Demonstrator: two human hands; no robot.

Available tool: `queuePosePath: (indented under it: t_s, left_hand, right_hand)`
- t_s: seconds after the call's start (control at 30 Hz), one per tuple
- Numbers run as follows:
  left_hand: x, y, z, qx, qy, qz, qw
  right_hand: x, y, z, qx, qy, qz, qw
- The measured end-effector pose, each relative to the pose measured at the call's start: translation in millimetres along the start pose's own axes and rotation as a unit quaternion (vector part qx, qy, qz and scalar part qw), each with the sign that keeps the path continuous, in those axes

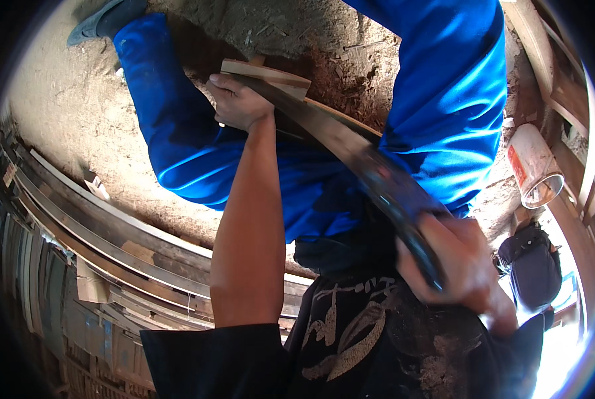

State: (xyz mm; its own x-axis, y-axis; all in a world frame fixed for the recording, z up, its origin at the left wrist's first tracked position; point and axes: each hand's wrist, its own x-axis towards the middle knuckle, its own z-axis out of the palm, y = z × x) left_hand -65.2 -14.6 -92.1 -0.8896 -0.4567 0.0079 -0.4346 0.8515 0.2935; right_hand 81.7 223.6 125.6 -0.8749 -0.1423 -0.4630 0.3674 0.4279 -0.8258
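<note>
My left hand [241, 106] is closed round the near end of a pale wooden board [271, 74], its fingers curled over the edge. The board lies low between my blue-trousered legs [437, 93]. My right hand [449, 259] is wrapped round the long black handle of a handsaw [327, 133], both smeared by motion. The saw's blade runs slantwise from that handle up to the board beside my left hand. Blade and left hand hide part of the board; the blade's teeth cannot be made out.
Long planks [138, 243] are stacked along the left. At the right lies a dirty white bucket [530, 163] with a red patch, near curved timbers [537, 46]. A dark bag [531, 266] sits behind it. Wood scraps litter the earth floor [78, 113].
</note>
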Motion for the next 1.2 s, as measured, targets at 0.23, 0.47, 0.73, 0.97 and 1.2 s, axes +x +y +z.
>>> queuePosePath:
  t_s: [0.23,0.47,0.73,0.97,1.2]
  left_hand:
    - [-5,0,0,-0.052,-0.01,-0.009,0.999]
    - [-3,17,-1,-0.055,-0.043,-0.019,0.997]
    - [-1,8,-2,-0.054,-0.026,-0.042,0.997]
    - [-2,6,-5,-0.121,-0.029,-0.038,0.992]
    - [-7,13,-1,-0.086,-0.058,-0.035,0.994]
  right_hand:
    - [13,-10,-3,-0.019,-0.005,0.024,1.0]
    - [3,5,-5,-0.006,-0.002,0.013,1.0]
    - [-8,2,-29,-0.013,-0.018,-0.006,1.0]
    - [15,-2,-6,-0.028,-0.048,0.02,0.998]
    - [46,-4,4,-0.036,-0.039,0.008,0.999]
